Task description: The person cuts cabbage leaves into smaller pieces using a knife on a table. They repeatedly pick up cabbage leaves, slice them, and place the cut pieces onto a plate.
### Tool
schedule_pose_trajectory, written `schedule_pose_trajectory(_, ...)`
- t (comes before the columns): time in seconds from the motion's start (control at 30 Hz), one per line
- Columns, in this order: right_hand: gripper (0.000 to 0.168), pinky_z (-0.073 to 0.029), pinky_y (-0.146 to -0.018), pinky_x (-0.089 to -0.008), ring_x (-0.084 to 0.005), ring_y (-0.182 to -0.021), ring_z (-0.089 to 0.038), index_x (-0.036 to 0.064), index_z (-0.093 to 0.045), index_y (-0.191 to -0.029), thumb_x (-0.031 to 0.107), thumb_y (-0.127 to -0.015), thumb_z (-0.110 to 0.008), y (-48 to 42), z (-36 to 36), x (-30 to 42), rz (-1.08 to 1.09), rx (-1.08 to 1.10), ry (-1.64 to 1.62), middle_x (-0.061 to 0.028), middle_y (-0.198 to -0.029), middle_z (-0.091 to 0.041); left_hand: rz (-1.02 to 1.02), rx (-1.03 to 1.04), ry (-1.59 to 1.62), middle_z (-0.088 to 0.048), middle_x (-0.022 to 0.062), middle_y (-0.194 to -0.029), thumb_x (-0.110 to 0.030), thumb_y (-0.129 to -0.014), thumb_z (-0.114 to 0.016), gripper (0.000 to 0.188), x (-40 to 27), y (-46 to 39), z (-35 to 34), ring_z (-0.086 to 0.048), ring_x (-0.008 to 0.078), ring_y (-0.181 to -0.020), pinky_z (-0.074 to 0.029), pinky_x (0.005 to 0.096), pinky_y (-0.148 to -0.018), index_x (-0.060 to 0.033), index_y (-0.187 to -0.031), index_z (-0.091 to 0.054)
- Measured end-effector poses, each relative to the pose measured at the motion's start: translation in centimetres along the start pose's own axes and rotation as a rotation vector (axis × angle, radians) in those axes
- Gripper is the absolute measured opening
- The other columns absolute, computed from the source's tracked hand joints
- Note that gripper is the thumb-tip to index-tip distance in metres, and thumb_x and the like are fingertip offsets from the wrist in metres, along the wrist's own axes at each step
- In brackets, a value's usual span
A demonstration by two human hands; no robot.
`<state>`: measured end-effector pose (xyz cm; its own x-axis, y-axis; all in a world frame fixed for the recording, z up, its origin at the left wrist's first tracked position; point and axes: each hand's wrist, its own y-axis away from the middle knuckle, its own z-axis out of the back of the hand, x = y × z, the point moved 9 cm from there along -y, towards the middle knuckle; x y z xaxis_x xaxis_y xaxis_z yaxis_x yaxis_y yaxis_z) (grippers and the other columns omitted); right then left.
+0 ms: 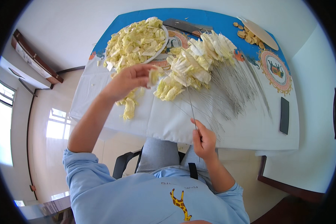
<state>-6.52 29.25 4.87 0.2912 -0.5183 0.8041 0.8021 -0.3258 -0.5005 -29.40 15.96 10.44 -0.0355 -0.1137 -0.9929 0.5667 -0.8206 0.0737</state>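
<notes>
My left hand [128, 81] pinches a small piece of pale cabbage leaf [154, 76] between thumb and fingers, above the table. In my right hand [205, 142], a thin metal skewer [191, 102] points up and away from me near the front edge. Its far end passes in front of a pile of cabbage leaves on skewers [193, 65], and whether its tip carries any leaf I cannot tell. Beyond my left hand, a white plate [166, 42] is heaped with cut cabbage [137, 40]. Several loose leaf pieces [128, 108] lie on the tablecloth below it.
Many bare metal skewers [235, 89] fan out right of the pile. A cleaver [182, 25] lies behind it. Round yellowish slices [249, 37] sit beside a tan board [259, 33] at the far right. A dark smartphone [284, 115] rests on the tablecloth [168, 123] near the right edge.
</notes>
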Motion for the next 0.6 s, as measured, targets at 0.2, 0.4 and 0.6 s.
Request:
schedule_pose_trajectory(0.2, 0.031, -0.034, -0.046, -0.0290, -0.0157, -0.044, -0.043, -0.002, -0.061, -0.117, 0.001, -0.088, -0.054, 0.0, -0.4, -0.3, -0.095, 0.037, -0.025, -0.0073, -0.055, -0.047, 0.115, -0.073, 0.189, -0.061, 0.0026, -0.107, -0.002, -0.086, -0.063, 0.041, 6.1, 6.1, -5.2, -0.058, 0.0089, -0.096, -0.047, 0.0266, -0.087, 0.0019, -0.125, -0.054)
schedule_pose_trajectory(0.4, 0.030, -0.034, -0.047, -0.0272, -0.0135, -0.046, -0.041, -0.001, -0.061, -0.117, 0.002, -0.088, -0.054, 0.4, -0.6, -0.5, -0.120, 0.047, -0.009, -0.0054, -0.054, -0.043, -0.065, -0.166, -0.502, -0.061, 0.0049, -0.093, -0.003, -0.079, -0.070, 0.043, 4.9, 7.8, -7.5, -0.058, 0.0170, -0.088, -0.047, 0.0299, -0.081, -0.0030, -0.120, -0.059)
schedule_pose_trajectory(0.6, 0.029, -0.035, -0.048, -0.0261, -0.0126, -0.046, -0.042, -0.001, -0.062, -0.117, 0.001, -0.088, -0.054, 0.3, -0.6, -0.3, -0.104, 0.037, 0.036, -0.0054, -0.055, -0.045, -0.124, -0.328, -0.663, -0.057, 0.0097, -0.089, -0.002, -0.074, -0.072, 0.028, 5.0, 7.9, -9.2, -0.058, 0.0248, -0.087, -0.048, 0.0348, -0.079, -0.0033, -0.100, -0.063)
